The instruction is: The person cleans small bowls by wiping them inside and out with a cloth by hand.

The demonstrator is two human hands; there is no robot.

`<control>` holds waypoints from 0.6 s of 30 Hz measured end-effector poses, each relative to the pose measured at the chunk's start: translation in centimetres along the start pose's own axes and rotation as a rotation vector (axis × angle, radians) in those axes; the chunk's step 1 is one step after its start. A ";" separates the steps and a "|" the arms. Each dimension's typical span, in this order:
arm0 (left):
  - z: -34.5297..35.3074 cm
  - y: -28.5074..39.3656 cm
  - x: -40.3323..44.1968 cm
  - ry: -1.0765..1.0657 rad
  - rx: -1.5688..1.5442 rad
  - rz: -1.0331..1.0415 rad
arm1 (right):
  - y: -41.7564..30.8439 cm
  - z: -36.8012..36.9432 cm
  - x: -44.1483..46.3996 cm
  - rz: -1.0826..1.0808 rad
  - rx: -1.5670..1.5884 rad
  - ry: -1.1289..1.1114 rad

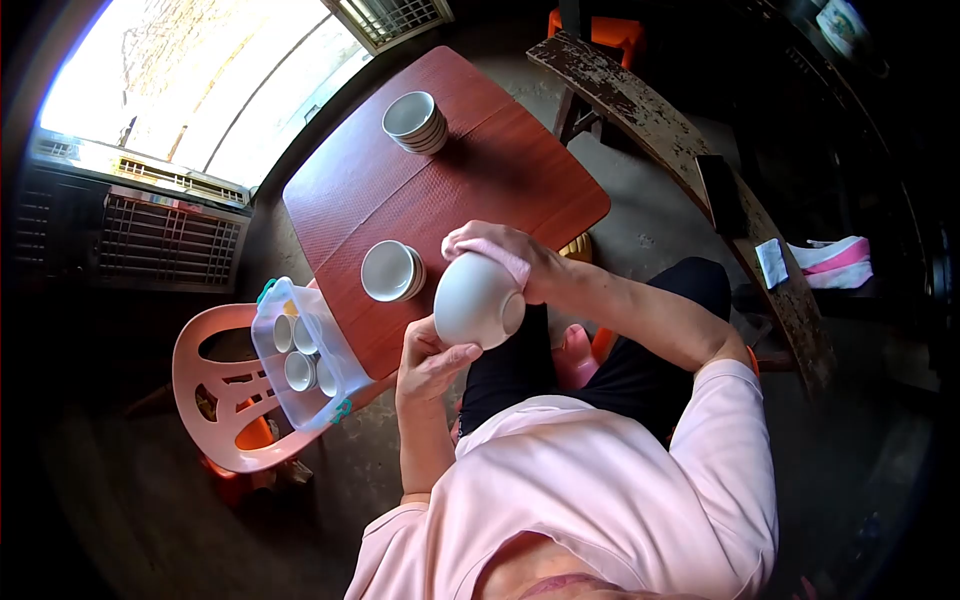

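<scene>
A white bowl [468, 303] is held tilted on its side above my lap, its foot ring turned toward the lower right. My left hand [432, 362] grips it from the lower left, thumb near the base. On the upper side my right hand [520, 256] presses a pink cloth [497, 257] against the bowl; some of its fingers curl over the far rim and are partly hidden. Beside the held bowl, a short stack of white bowls [390, 272] stands on the reddish-brown table [345, 215]. Farther back on the table is a taller bowl stack [414, 122].
Left of the table, a pink plastic chair [200, 345] carries a clear plastic bin [345, 358] with several white cups [300, 371]. On the right, a worn wooden bench [660, 125] holds a dark phone-like object [718, 195] and a pink-and-white cloth [835, 262].
</scene>
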State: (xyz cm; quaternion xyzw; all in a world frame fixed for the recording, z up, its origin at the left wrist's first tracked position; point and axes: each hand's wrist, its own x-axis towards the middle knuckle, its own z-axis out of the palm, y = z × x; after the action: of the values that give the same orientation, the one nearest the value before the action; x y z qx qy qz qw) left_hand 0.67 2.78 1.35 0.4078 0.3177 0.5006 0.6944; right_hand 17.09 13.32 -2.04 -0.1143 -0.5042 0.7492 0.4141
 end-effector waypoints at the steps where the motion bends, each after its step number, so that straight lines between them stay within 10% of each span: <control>1: 0.2 -0.2 0.0 0.010 -0.027 0.071 | 0.7 0.5 -0.5 -0.026 0.113 0.058; 7: 0.6 2.1 0.0 0.248 0.132 0.275 | 2.3 -0.2 0.2 0.236 0.756 -0.035; 10: -1.8 3.9 0.0 0.355 0.379 0.318 | 0.5 -0.7 0.3 0.472 0.751 0.436; 18: -9.0 2.0 1.8 0.333 1.764 0.191 | -1.4 -1.8 0.9 0.313 0.731 0.494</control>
State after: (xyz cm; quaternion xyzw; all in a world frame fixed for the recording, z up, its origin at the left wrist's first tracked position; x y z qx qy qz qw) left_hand -7.32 7.10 -1.17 0.7392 0.6475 0.1832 0.0296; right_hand 18.33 15.42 -1.44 -0.2107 -0.0700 0.8814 0.4168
